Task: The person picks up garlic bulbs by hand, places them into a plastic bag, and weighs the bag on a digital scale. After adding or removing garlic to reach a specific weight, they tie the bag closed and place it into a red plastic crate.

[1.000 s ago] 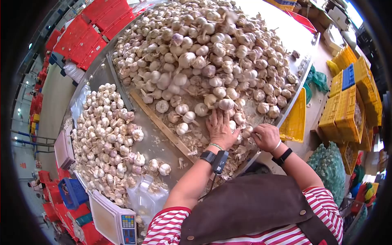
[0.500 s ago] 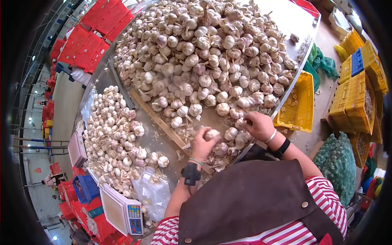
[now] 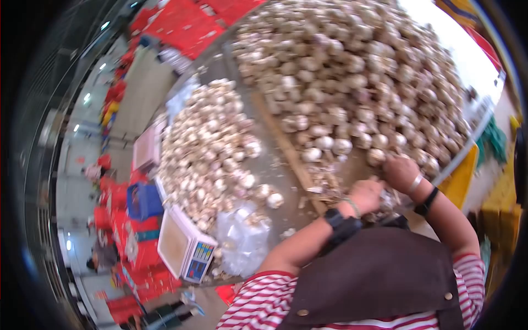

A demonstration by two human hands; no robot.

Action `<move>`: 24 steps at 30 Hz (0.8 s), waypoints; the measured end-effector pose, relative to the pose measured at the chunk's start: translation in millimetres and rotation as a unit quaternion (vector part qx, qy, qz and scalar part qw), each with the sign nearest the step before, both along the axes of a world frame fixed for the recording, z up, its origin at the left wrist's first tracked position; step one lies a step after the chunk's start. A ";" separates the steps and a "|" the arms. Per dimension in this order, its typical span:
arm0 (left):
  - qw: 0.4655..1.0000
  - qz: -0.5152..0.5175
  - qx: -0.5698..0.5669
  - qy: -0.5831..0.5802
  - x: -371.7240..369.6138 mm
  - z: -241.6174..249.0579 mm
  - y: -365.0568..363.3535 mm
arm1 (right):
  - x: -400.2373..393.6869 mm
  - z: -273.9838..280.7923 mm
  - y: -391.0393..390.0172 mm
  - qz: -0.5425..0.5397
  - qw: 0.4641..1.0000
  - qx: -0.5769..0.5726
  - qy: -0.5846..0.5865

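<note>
A large heap of garlic bulbs [image 3: 363, 82] with dry stalks covers the far right of the metal table. At its near edge, my left hand [image 3: 366, 195] and my right hand [image 3: 400, 173] are close together, low over the bulbs and loose skins. Motion smears the fingers of both, and what either holds, if anything, is hidden. Left of a wooden strip [image 3: 291, 157] lies a second pile of cleaner, trimmed bulbs [image 3: 212, 143]. Garlic skins and scraps [image 3: 327, 184] gather between the strip and my left hand.
A digital scale [image 3: 187, 245] and a clear plastic bag [image 3: 242, 236] sit at the table's near left, with another scale [image 3: 147, 148] behind. Red crates [image 3: 181, 25] and a blue basket [image 3: 144, 202] stand left. A yellow crate [image 3: 459, 176] is at the right edge.
The view has swung left, so everything sits farther right. My left hand, which was around a garlic bulb, has moved in beside my right hand; the bulb is no longer visible in it.
</note>
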State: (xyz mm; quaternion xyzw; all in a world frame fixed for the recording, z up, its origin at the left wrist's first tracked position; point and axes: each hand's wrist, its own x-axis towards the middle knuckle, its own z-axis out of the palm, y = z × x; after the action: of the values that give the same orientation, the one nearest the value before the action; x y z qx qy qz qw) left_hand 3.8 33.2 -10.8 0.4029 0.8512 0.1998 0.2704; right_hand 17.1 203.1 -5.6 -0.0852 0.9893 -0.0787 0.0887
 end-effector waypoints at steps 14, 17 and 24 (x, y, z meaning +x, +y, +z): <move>0.697 0.134 0.379 -0.593 -10.4 -13.9 -89.6 | 11.0 56.0 22.5 -0.399 0.441 -0.788 -0.158; 0.539 0.152 0.385 -0.734 -0.5 20.6 -119.4 | 5.7 43.5 38.5 -0.246 0.593 -0.732 -0.228; 0.396 0.165 0.452 -0.782 31.5 -7.2 -119.5 | 2.9 47.5 -10.2 0.077 0.981 0.027 -0.175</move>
State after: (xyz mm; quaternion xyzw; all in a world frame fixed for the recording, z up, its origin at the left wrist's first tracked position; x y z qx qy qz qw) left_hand 35.3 -86.3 -18.0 -0.0146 0.1016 0.8238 0.5575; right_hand 20.0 192.9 42.0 -0.1439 0.9507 -0.0584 0.2683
